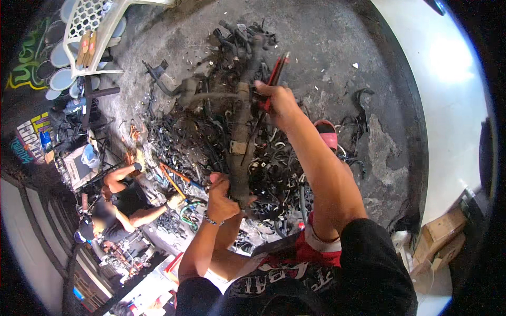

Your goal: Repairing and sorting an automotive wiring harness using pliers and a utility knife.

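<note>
1. Two bare hands on this one: left hand [224, 203] has its fingers curled closed around the lower end of a thick bundle [241, 121], and the right hand [279, 102] is closed on a red tool [275, 71], tip pointing up and away.
2. Bundle's between the hands, running lengthwise over the scraps [271, 174] on the floor [321, 42]. Can't tell if the tool touches it, too blurry.
3. My take: grip the bundle firmly low down and pull it straight, since a floppy one would probably twist on you.
4. I'd also aim the tool's tip away from the left fingers, and work in short, controlled strokes.
5. Texture-wise, the bundle looks dull grey-brown and tube-like, with a paler tan patch [239, 147] partway along. Scraps are mostly dark, curly and tangled; the floor's rough, stained grey.
</note>
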